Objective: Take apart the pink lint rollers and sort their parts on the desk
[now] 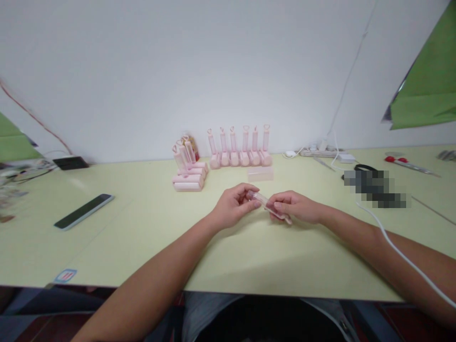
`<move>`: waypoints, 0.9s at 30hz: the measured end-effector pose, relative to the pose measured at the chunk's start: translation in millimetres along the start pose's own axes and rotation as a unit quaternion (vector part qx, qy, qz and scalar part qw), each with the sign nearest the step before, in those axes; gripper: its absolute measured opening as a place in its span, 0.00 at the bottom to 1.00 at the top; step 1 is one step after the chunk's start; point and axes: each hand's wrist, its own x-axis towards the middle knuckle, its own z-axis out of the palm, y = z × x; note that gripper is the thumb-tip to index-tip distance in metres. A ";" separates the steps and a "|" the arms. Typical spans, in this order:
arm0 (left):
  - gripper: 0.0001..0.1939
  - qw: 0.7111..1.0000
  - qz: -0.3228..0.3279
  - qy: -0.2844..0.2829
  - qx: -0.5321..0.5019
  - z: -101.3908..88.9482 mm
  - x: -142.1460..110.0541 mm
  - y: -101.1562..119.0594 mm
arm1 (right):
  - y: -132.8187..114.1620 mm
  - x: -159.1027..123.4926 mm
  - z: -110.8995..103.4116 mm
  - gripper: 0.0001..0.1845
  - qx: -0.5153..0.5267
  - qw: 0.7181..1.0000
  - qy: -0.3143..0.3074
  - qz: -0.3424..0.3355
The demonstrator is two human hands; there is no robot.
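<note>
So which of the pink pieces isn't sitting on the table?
The small pink piece pinched between the left hand and right hand. It is held above the table, while the standing row and the stacked pile rest on it.

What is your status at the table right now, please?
Left hand and right hand both pinching one small pink piece above the table. Pink rollers lined up behind, untouched. Nothing between.

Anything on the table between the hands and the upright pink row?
Head view: one flat pink block lies between the hands' pink piece and the upright row; otherwise bare tabletop.
</note>
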 end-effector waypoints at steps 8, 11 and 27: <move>0.20 0.998 0.022 -0.020 0.061 7.2 -0.9 4.1 | -4.5 -1.6 16.6 0.20 -0.038 0.998 0.033 -0.033; 0.22 0.997 0.018 -0.009 0.076 5.3 -1.2 3.5 | -7.3 -1.9 18.5 0.16 -0.039 0.997 0.049 -0.047; 0.15 0.986 -0.022 0.058 0.156 6.4 3.2 6.9 | -0.3 2.9 34.9 0.22 -0.012 0.996 0.090 -0.011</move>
